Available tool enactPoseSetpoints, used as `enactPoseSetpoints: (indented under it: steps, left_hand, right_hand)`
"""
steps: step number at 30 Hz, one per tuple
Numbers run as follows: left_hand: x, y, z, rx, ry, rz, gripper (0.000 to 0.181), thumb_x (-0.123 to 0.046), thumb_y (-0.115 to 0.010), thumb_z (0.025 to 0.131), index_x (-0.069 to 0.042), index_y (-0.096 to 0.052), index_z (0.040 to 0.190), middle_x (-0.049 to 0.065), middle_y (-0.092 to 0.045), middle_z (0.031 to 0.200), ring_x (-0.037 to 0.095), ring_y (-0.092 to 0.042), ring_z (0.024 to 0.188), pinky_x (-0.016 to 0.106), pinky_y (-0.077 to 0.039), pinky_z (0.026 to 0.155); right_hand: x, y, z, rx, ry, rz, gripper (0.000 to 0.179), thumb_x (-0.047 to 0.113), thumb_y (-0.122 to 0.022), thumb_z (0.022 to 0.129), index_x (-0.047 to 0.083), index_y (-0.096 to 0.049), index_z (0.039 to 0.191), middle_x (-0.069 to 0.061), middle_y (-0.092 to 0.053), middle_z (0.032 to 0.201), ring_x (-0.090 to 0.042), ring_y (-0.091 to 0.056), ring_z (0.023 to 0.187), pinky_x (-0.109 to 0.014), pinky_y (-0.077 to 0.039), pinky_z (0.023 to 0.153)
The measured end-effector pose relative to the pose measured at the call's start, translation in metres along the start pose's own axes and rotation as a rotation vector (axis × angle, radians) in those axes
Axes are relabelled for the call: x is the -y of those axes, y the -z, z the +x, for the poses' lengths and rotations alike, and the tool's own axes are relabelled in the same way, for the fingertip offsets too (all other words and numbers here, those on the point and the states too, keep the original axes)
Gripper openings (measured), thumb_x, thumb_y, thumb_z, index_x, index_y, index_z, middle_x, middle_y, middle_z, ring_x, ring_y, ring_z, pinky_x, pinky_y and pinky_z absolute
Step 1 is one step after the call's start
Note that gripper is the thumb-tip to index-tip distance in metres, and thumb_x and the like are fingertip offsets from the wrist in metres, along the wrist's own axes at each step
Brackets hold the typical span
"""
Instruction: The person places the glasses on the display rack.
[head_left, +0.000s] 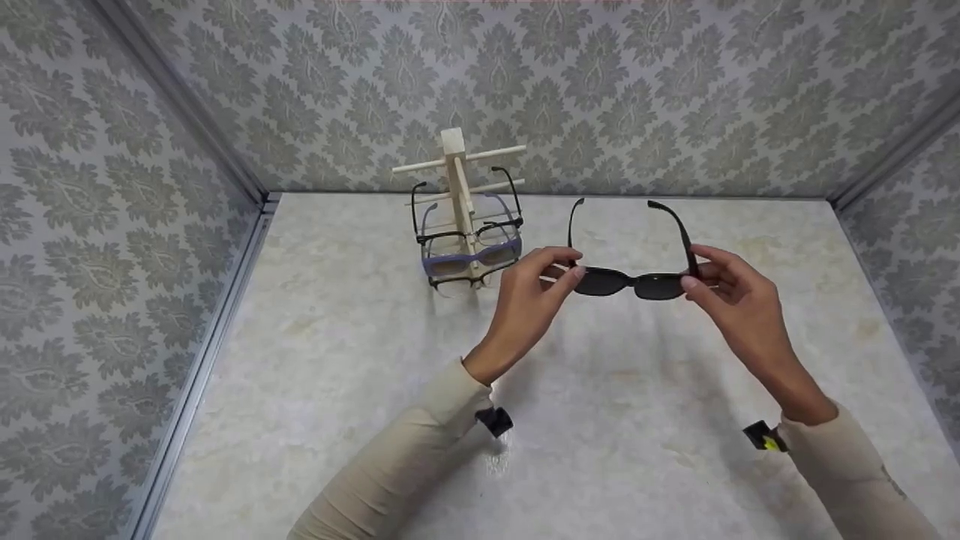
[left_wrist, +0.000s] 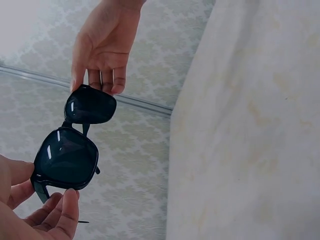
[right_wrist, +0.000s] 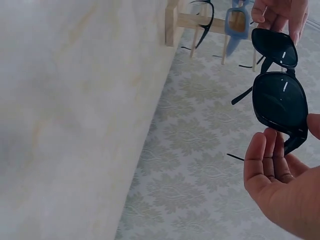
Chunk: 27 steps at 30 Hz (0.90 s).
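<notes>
A pair of black sunglasses (head_left: pixel 600 282) with dark lenses is held up above the table, its temples unfolded and pointing away toward the back wall. My left hand (head_left: pixel 531 296) pinches the left hinge corner between thumb and fingers. At the opposite corner, my right hand (head_left: pixel 739 304) grips the frame the same way. The left wrist view shows both dark lenses of the sunglasses (left_wrist: pixel 67 157) from the front, with a hand at each end. In the right wrist view, the right thumb and fingers hold the near corner of the sunglasses (right_wrist: pixel 280 100).
Left of the hands stands a wooden glasses rack (head_left: pixel 454 142) with crossbars. It bears black-rimmed glasses (head_left: pixel 442 238), blue sunglasses (head_left: pixel 450 265) and another dark-rimmed pair (head_left: pixel 452 282) lowest. Patterned wall panels (head_left: pixel 592 97) enclose the pale table (head_left: pixel 600 465) at the back and sides.
</notes>
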<state>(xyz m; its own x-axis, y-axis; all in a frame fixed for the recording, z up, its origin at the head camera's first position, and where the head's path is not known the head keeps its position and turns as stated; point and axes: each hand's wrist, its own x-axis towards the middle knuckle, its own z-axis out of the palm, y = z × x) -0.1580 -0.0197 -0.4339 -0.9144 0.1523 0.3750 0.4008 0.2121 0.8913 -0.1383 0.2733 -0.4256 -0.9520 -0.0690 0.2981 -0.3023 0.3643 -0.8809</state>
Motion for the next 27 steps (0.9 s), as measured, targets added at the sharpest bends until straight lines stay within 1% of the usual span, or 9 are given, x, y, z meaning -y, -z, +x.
enactPoseSetpoints:
  steps: [3, 6, 10, 13, 17, 22, 27]
  left_hand:
    - [-0.009, 0.005, 0.003, -0.007, -0.022, 0.018, 0.022, -0.014, -0.075, 0.107, -0.006, -0.078, 0.127, 0.007, -0.076, 0.116, 0.014, -0.076, 0.100, 0.030, -0.064, 0.087]
    - [-0.017, 0.010, 0.005, -0.017, -0.037, 0.030, 0.022, -0.016, -0.075, 0.108, -0.007, -0.078, 0.127, 0.006, -0.076, 0.117, 0.012, -0.075, 0.100, 0.028, -0.063, 0.087]
    - [-0.027, 0.019, 0.008, -0.035, -0.059, 0.033, 0.022, -0.018, -0.075, 0.108, -0.007, -0.078, 0.127, 0.007, -0.077, 0.117, 0.012, -0.075, 0.100, 0.026, -0.062, 0.087]
    - [-0.034, 0.027, 0.009, -0.048, -0.084, 0.042, 0.023, -0.017, -0.075, 0.108, -0.006, -0.078, 0.128, 0.008, -0.076, 0.119, 0.013, -0.076, 0.101, 0.028, -0.063, 0.089]
    - [-0.044, 0.039, 0.010, -0.070, -0.108, 0.058, 0.023, -0.016, -0.075, 0.108, -0.006, -0.078, 0.128, 0.008, -0.076, 0.119, 0.013, -0.076, 0.100, 0.029, -0.063, 0.088]
    - [-0.054, 0.056, 0.011, -0.101, -0.114, 0.072, 0.023, -0.016, -0.075, 0.108, -0.005, -0.078, 0.128, 0.007, -0.075, 0.116, 0.012, -0.075, 0.098, 0.029, -0.063, 0.087]
    - [-0.064, 0.073, 0.009, -0.129, -0.118, 0.085, 0.023, -0.015, -0.075, 0.108, -0.005, -0.078, 0.128, 0.006, -0.076, 0.114, 0.012, -0.076, 0.098, 0.029, -0.064, 0.087]
  right_hand:
    - [0.009, 0.001, 0.004, -0.019, 0.021, 0.008, 0.046, 0.002, -0.073, 0.106, 0.001, -0.064, 0.151, -0.005, -0.074, 0.113, -0.020, -0.075, 0.096, -0.019, -0.059, 0.088]
    - [0.018, 0.001, 0.009, -0.025, 0.041, 0.015, 0.046, -0.001, -0.073, 0.105, 0.002, -0.065, 0.151, -0.005, -0.074, 0.112, -0.019, -0.075, 0.096, -0.020, -0.059, 0.088]
    - [0.030, 0.000, 0.016, -0.020, 0.068, 0.015, 0.046, -0.001, -0.072, 0.105, 0.003, -0.065, 0.151, -0.006, -0.074, 0.112, -0.018, -0.075, 0.096, -0.020, -0.060, 0.088]
    - [0.038, -0.001, 0.022, -0.018, 0.082, 0.033, 0.047, -0.004, -0.072, 0.105, 0.003, -0.065, 0.150, -0.007, -0.075, 0.111, -0.019, -0.075, 0.096, -0.021, -0.060, 0.087]
    - [0.050, -0.006, 0.029, -0.008, 0.093, 0.057, 0.047, -0.005, -0.072, 0.104, 0.003, -0.066, 0.150, -0.010, -0.076, 0.112, -0.021, -0.075, 0.096, -0.022, -0.061, 0.086]
    - [0.064, -0.014, 0.037, 0.013, 0.102, 0.068, 0.046, -0.003, -0.072, 0.105, 0.004, -0.066, 0.150, -0.011, -0.076, 0.114, -0.024, -0.075, 0.098, -0.023, -0.061, 0.088]
    - [0.077, -0.022, 0.045, 0.031, 0.121, 0.107, 0.046, -0.003, -0.072, 0.104, 0.003, -0.067, 0.149, -0.015, -0.074, 0.114, -0.025, -0.074, 0.099, -0.025, -0.062, 0.089]
